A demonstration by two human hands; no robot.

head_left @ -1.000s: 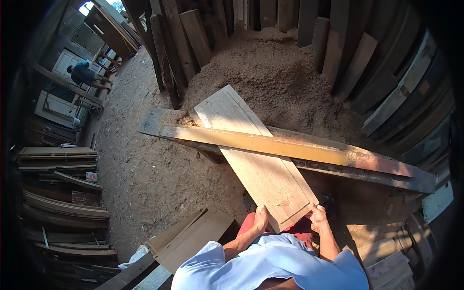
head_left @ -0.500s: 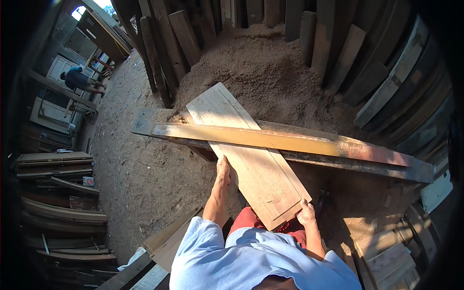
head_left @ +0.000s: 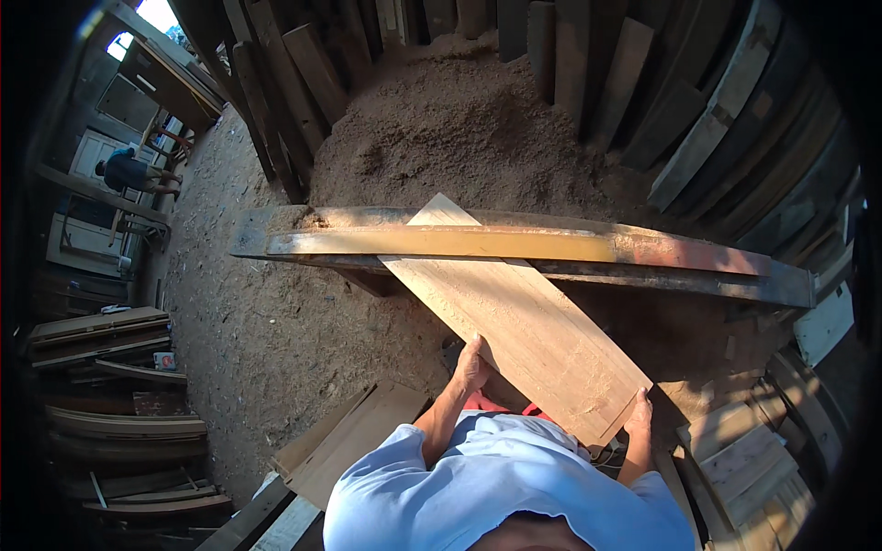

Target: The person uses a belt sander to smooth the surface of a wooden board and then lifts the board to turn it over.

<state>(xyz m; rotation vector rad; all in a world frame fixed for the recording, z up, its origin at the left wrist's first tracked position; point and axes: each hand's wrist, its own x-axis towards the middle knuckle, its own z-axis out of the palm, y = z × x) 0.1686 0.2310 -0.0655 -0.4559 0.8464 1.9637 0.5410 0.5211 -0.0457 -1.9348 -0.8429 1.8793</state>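
Note:
A wide light-brown wooden board [head_left: 528, 335] lies slantwise across a long machine bed [head_left: 767, 286]. It passes behind or beneath an upright yellow and red strip [head_left: 459, 242] on that bed, and its far corner shows beyond. My left hand [head_left: 472, 365] grips the board's left edge, thumb on top and fingers hidden underneath. At the near right corner my right hand [head_left: 638, 415] is closed on the edge. Fine wood dust lies on the near part of the board, and a groove runs near its right edge.
A large sawdust heap [head_left: 450, 129] rises behind the bed. Upright planks [head_left: 620, 83] lean around it. Stacked boards [head_left: 115, 335] fill the left side, and more wood pieces [head_left: 749, 459] lie at the lower right. Far left, another person [head_left: 129, 172] bends over near a door panel.
The board has slid toward me and to the right, so less of it sticks out beyond the strip. Both hands have moved right with it, keeping their hold.

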